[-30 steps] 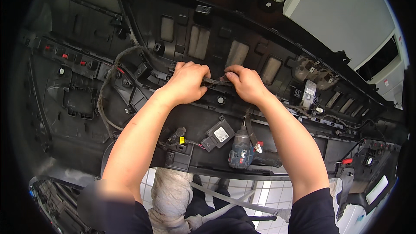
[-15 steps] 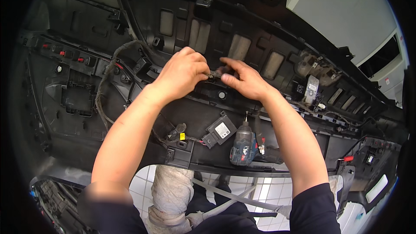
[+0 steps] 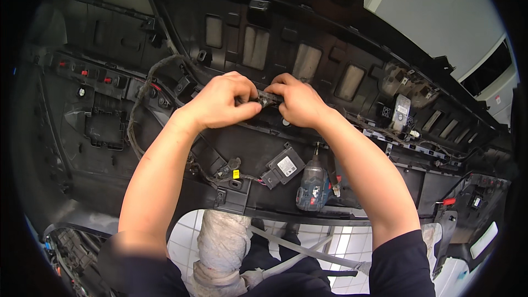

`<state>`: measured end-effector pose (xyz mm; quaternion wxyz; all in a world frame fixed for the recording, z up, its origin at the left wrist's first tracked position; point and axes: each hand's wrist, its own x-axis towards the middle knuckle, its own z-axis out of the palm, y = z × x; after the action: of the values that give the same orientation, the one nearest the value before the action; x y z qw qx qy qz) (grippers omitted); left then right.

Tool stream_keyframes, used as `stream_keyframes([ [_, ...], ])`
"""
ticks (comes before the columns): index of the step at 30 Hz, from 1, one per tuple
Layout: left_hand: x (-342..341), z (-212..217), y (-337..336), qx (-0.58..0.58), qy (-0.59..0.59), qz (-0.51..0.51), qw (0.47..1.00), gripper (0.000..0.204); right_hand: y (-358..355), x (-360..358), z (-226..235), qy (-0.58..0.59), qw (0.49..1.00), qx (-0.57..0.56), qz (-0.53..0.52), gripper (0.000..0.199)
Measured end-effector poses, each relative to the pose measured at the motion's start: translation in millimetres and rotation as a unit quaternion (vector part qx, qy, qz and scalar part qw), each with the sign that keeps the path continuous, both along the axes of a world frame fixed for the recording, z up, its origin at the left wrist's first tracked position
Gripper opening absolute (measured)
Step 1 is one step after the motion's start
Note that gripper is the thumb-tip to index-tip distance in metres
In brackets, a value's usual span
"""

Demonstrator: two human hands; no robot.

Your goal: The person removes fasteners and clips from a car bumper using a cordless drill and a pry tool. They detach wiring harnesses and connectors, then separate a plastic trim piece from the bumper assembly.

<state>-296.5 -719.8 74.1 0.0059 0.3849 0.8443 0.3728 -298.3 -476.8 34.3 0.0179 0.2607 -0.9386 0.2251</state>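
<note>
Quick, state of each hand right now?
Left hand: closed, pinching the dark wiring harness.
Right hand: closed on the same harness, exact grip partly hidden.

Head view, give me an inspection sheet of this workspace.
Surface: large black moulded plastic panel, ribbed and slotted.
Job's things: small dark piece, exact kind unclear.
Clutter: blue-and-black power driver, lying on the panel.
Hands: bare left hand and bare right hand, both pinching the piece.
Cables: dark wrapped cable curving left of the hands; another leads to a black boxy module with white label.
Surroundings: white tiled floor, grey cabinet.
</note>
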Motion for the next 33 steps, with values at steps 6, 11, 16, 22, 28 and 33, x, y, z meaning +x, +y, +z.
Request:
stream_keyframes([
  [6,16.8,-3.2,5.3,-0.095,0.116,0.003,0.989,0.023,0.0,-13.9,5.0,-0.095,0.995,-0.002,0.04,0.033],
  [11,60.1,-24.3,8.1,-0.214,0.199,-0.012,0.956,0.023,20.9,18.3,7.2,0.054,0.996,-0.064,-0.044,0.032],
  [16,63.4,-30.6,8.2,-0.199,0.192,0.007,0.961,0.035,50.3,57.8,-1.2,0.116,0.985,-0.111,-0.059,0.018],
  [22,42.1,-34.4,47.6,-0.101,0.122,0.089,0.983,0.027,45.3,77.8,2.9,0.002,0.986,-0.112,-0.121,0.022],
  [28,30.4,-56.9,61.2,-0.158,0.119,0.111,0.974,0.025,30.5,62.9,10.5,-0.206,0.962,-0.053,-0.174,0.031],
  [33,30.5,-58.4,63.3,-0.173,0.127,0.112,0.97,0.023,21.9,58.3,3.1,-0.208,0.956,-0.002,-0.206,0.033],
])
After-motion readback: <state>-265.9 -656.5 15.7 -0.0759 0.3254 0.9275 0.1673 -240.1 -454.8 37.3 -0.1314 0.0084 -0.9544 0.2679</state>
